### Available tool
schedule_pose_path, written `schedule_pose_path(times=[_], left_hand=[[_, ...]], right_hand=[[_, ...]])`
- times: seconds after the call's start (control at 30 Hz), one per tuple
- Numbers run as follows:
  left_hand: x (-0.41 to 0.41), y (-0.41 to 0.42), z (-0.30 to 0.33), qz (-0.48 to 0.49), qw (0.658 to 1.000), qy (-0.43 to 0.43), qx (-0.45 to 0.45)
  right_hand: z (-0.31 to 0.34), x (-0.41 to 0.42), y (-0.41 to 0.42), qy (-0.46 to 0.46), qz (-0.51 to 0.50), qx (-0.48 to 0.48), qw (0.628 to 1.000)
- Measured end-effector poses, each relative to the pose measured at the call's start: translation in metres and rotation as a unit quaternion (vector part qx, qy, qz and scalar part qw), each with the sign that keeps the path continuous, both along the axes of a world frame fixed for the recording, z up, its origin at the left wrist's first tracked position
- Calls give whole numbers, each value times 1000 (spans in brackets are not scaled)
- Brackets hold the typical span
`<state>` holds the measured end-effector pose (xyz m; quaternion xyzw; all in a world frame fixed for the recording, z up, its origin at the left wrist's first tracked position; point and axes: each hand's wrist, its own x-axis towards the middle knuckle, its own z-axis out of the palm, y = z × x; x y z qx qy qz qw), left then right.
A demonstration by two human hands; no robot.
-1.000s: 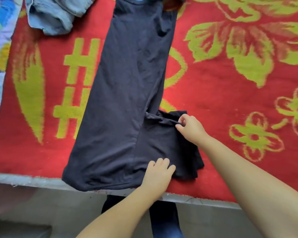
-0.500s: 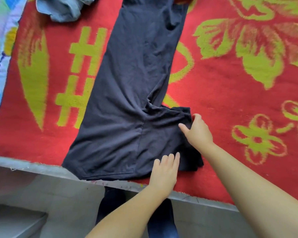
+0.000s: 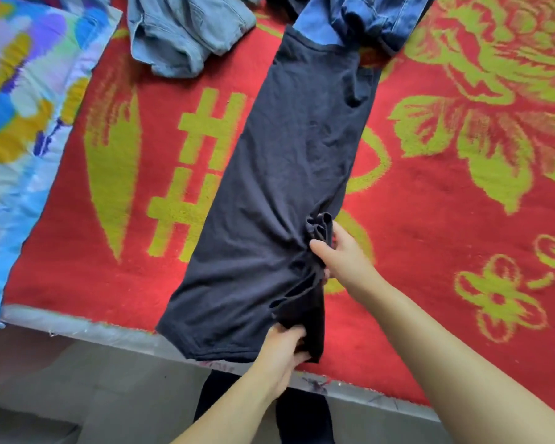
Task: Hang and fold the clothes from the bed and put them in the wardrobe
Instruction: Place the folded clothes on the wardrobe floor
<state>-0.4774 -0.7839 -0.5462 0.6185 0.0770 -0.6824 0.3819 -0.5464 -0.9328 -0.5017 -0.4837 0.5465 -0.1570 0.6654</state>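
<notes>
Grip: your right hand (image 3: 343, 254) pinches the bunched side fold of the dark T-shirt (image 3: 282, 187); your left hand (image 3: 282, 350) clamps its hem corner at the bed's near edge. Items: one dark T-shirt, folded to a long strip, lying flat on the red blanket (image 3: 430, 219); one light denim garment (image 3: 186, 30) and one darker denim garment (image 3: 372, 17) at the far side.

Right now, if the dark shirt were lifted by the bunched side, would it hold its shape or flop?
Probably flop: the dark shirt gathers into soft folds where the right hand pinches it. It looks thin and light, lying flat on the red blanket. The left hand holds the hem, so it likely drapes between both grips.
</notes>
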Motion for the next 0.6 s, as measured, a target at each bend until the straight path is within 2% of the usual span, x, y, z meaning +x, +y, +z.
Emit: schedule_pose_path(times=[0.07,0.1,0.13,0.17,0.2,0.27,0.33,0.37,0.43,0.5,0.57,0.6], left_hand=[[29,6,-2,50,998,-13,36],[47,10,-3,32,997,-48,51],[65,16,-7,-33,990,-118,67],[84,22,-11,-137,968,-201,64],[103,29,-13,-279,917,-279,51],[138,40,-16,-520,763,-385,-7],[171,43,-19,-609,604,-495,-140],[186,39,-19,-624,517,-546,-211],[215,33,-33,-619,380,-612,-312],[236,23,-39,-696,278,-586,-309],[243,7,-41,-774,177,-523,-311],[244,-2,-41,-799,146,-495,-309]], right_hand=[[-4,40,4,-14,48,64,997],[-8,55,4,21,93,50,994],[-16,65,4,80,138,6,987],[-22,69,4,151,179,-55,971],[-28,69,5,213,209,-110,948],[-32,61,15,288,246,-199,904],[-40,46,42,288,283,-324,856],[-47,34,60,289,320,-377,820],[-62,7,97,320,436,-418,730],[-74,-15,127,348,531,-392,666],[-81,-20,142,372,576,-348,640],[-84,-16,143,384,575,-345,635]])
